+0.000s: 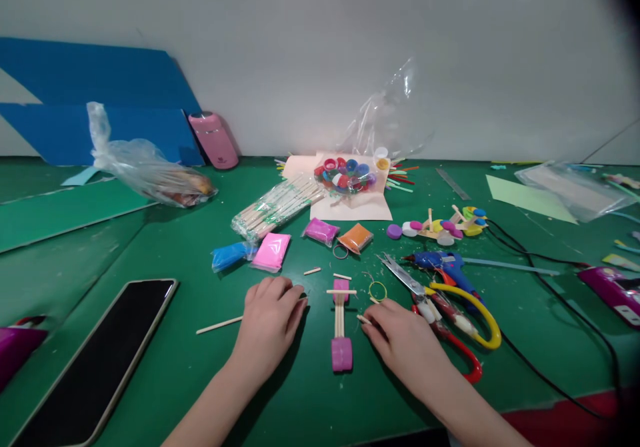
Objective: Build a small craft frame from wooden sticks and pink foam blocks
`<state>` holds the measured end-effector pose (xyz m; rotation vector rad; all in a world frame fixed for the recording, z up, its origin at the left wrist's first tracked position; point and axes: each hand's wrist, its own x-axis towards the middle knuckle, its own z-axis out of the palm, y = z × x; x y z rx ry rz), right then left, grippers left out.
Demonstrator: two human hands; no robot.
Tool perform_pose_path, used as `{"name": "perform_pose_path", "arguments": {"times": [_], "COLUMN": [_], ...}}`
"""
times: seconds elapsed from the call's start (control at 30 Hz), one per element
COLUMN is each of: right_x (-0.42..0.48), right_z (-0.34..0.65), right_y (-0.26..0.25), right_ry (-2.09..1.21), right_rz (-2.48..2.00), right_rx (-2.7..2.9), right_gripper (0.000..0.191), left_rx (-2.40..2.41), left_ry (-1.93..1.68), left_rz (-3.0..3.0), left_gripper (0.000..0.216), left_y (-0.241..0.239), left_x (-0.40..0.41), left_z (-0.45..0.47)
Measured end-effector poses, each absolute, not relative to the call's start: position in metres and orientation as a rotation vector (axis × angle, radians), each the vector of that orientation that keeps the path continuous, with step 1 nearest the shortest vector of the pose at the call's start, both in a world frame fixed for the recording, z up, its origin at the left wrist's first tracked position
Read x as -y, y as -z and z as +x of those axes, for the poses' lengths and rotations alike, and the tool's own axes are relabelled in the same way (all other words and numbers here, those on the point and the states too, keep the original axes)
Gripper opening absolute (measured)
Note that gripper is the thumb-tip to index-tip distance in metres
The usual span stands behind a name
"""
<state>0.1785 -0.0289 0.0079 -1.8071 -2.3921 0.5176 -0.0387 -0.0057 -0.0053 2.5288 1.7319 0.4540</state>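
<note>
My left hand [270, 317] is closed over a thin wooden stick [219, 325], whose far end shows at the left; the fingers partly hide the rest. Between the fingers of my right hand [403, 334] is a short piece of wooden stick [364, 319]. Lying between the two hands is a small build of wooden sticks [339, 317], with a magenta clay block [342, 354] at its near end and another clay piece at the far end. A stick crosses it near the top. Just beyond my right hand lies a yellow-green ring [378, 292].
Scissors [463, 307] and a blue glue gun [445, 264] with a trailing cable lie right. Clay packets [271, 252], bagged sticks [275, 207] and bottle caps [345, 175] are further back. A phone [100, 360] lies left. A wall closes off the back.
</note>
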Motion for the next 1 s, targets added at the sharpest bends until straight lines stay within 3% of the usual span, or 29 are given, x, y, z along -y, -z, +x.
{"name": "perform_pose_path", "arguments": {"times": [0.5,0.63,0.77,0.9,1.0], "right_x": [0.014,0.019,0.033,0.043,0.046], "right_z": [0.189,0.212,0.206,0.184,0.174], "right_y": [-0.022,-0.031,-0.043,-0.051,-0.05], "right_ry": [-0.526,-0.955,-1.364,-1.426,-1.404], "right_rz": [-1.86,-1.7,-1.448,-1.333,-1.325], "right_rx": [2.43,2.006,1.659,1.666,1.637], "right_gripper": [0.016,0.01,0.007,0.003,0.011], "left_rx": [-1.56,-1.436,-1.223,-1.161,-1.162], "left_ry": [-0.879,-1.129,-0.96,-0.931,-0.97], "left_rz": [2.447,2.19,1.742,1.4,1.272], "left_gripper": [0.014,0.011,0.015,0.019,0.017], "left_y": [-0.014,-0.026,-0.037,-0.04,-0.039], "left_x": [0.024,0.043,0.055,0.056,0.055], "left_z": [-0.031,-0.015,0.014,0.03,0.033]}}
